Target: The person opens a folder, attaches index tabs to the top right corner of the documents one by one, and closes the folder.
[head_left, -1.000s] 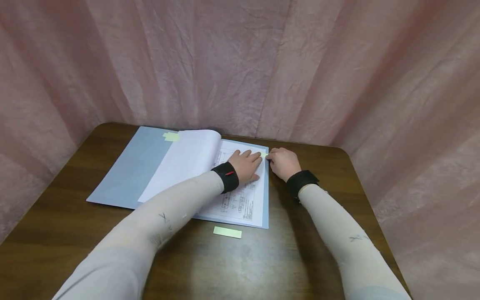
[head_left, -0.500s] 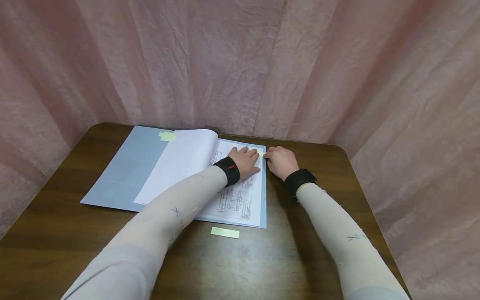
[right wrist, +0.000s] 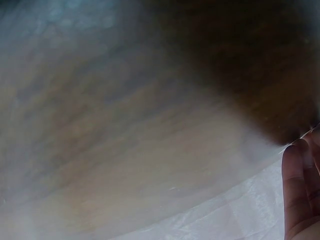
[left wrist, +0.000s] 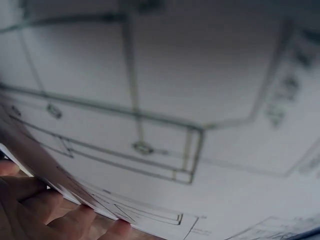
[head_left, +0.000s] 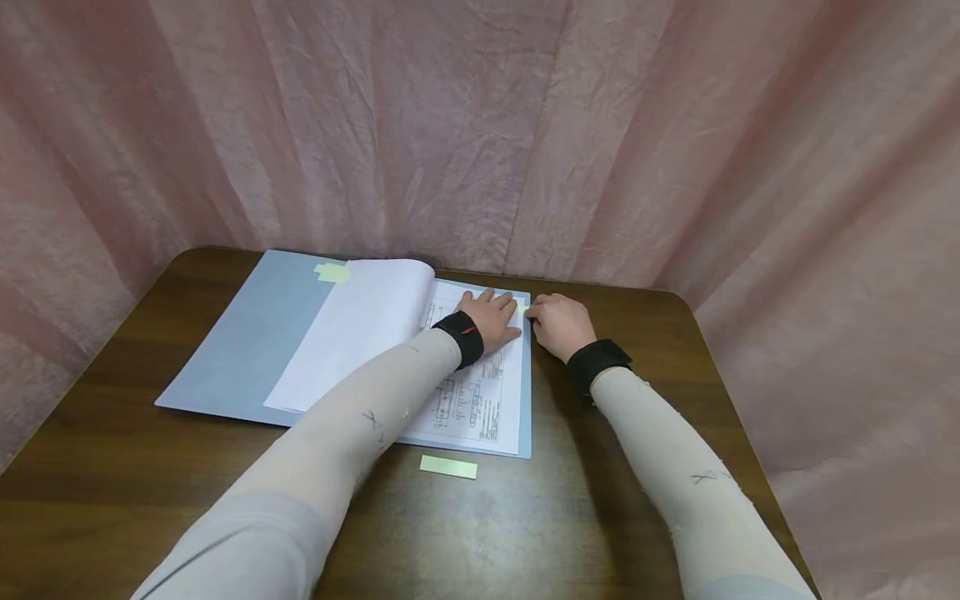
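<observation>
A light blue folder (head_left: pixel 225 358) lies spread on the wooden table, with a turned-back white sheet (head_left: pixel 345 321) over its middle. On its right side is a page with printed line drawings (head_left: pixel 491 404). My left hand (head_left: pixel 491 319) rests flat on that page with fingers spread; in the left wrist view its fingers (left wrist: pixel 75 220) lie against the paper. At the page's upper right edge sits a small yellow-green sticky note (head_left: pixel 522 308), its right end at the fingertips of my right hand (head_left: pixel 562 323). The right hand's fingers are curled there and appear to pinch it.
Another pale green sticky strip (head_left: pixel 448 467) lies on the table (head_left: pixel 600 517) in front of the folder. Yellow-green notes (head_left: pixel 332 272) stick to the folder's upper left part. A pink curtain (head_left: pixel 450 133) hangs behind the table's far edge.
The whole view has shifted slightly. The left hand has slid a little up the page; the right hand stays at the sticky note by the page edge.
</observation>
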Demonstrator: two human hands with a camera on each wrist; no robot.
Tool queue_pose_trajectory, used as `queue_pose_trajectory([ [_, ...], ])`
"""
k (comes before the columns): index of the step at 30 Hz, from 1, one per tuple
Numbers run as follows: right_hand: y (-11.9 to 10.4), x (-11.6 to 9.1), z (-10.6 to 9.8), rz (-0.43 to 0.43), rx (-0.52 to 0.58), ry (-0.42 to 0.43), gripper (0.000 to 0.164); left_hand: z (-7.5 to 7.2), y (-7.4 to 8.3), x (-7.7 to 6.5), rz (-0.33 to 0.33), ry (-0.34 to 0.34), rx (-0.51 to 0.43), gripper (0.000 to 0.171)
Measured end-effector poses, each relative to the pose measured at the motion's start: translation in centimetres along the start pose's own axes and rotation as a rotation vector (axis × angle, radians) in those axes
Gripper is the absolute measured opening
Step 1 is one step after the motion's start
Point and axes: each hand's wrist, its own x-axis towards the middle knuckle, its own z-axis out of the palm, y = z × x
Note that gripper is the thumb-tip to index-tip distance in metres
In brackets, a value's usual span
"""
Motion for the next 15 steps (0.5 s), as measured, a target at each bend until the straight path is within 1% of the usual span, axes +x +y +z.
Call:
queue_pose_trajectory([
  [5, 0.0, 0.1, -0.1, -0.010, 0.005, 0.006, 0.027, 0.2, 0.2, -0.1, -0.017, -0.022, 0.006, 0.069],
  [7, 0.0, 0.1, -0.1, -0.011, 0.010, 0.007, 0.027, 0.6, 0.3, 0.1, -0.013, -0.025, 0.018, 0.070],
  [8, 0.0, 0.1, -0.1, -0.010, 0.011, 0.009, 0.026, 0.6, 0.3, 0.0, -0.009, -0.027, 0.029, 0.070],
  [12, 0.1, 0.1, -0.2, -0.005, 0.011, 0.012, 0.026, 1.7, 0.4, 0.3, 0.018, -0.026, 0.049, 0.072],
  [15, 0.1, 0.0, -0.1, -0.004, 0.016, 0.012, 0.026, 1.8, 0.5, -0.2, 0.035, -0.024, 0.066, 0.072],
])
